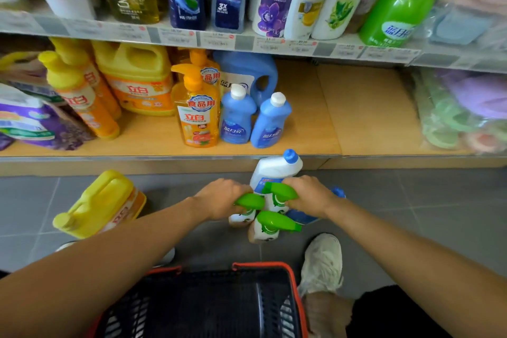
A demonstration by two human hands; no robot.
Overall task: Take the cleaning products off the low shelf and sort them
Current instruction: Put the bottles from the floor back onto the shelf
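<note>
At the foot of the low shelf (370, 118): bottle cluster on grey floor tiles, 12 o'clock of the basket (294, 282).
Left hand (225, 197): fingers curled round the green trigger head of the first spray bottle (248, 202), 9 o'clock of the cluster.
Right hand (307, 195): gripping the green head of the second spray bottle (279, 191), 2 o'clock of the cluster.
Third spray bottle (274, 221): 6 o'clock of the cluster, no hand on it.
White bottle with blue cap (274, 170): 12 o'clock, just behind both hands.
Blue bottle (301, 218): under the right hand, mostly hidden.
Yellow jug (104, 203): on the floor, 9 o'clock, apart from the cluster.
On the shelf: two blue white-capped bottles (237, 118) side by side; orange pump bottle (197, 115) touching them at 9 o'clock.
</note>
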